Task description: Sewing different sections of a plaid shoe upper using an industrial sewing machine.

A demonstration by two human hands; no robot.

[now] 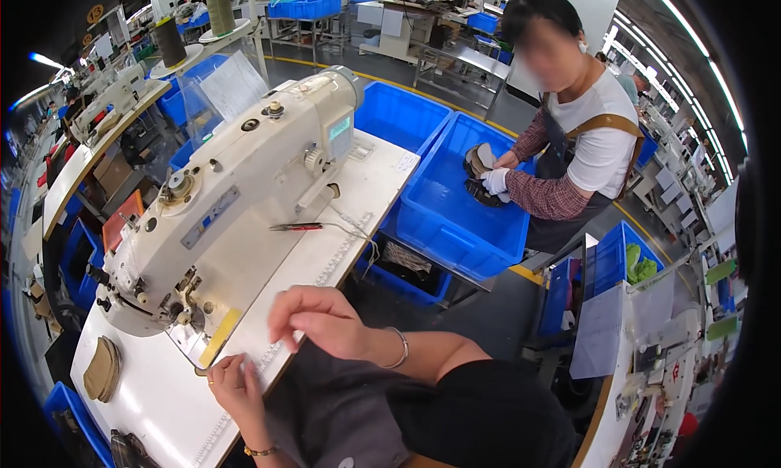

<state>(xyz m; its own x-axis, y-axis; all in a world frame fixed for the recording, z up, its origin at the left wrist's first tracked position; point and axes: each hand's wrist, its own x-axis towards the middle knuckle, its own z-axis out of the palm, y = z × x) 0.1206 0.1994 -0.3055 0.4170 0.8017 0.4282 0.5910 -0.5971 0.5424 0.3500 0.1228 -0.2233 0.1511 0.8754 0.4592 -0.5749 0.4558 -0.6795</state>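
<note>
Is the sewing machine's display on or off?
On: the display on the sewing machine glows pale blue-green.

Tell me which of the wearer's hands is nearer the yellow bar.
The left hand, close to the lower end of the yellow bar; the right hand is farther away, to the right.

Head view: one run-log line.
left hand: near yellow strip | right hand: fingers bent, blurred | sewing machine: on table | tan stack: on table

sewing machine (252, 179) | cream, upright (screen (339, 128) lit) | on white tabletop (163, 403)
</note>
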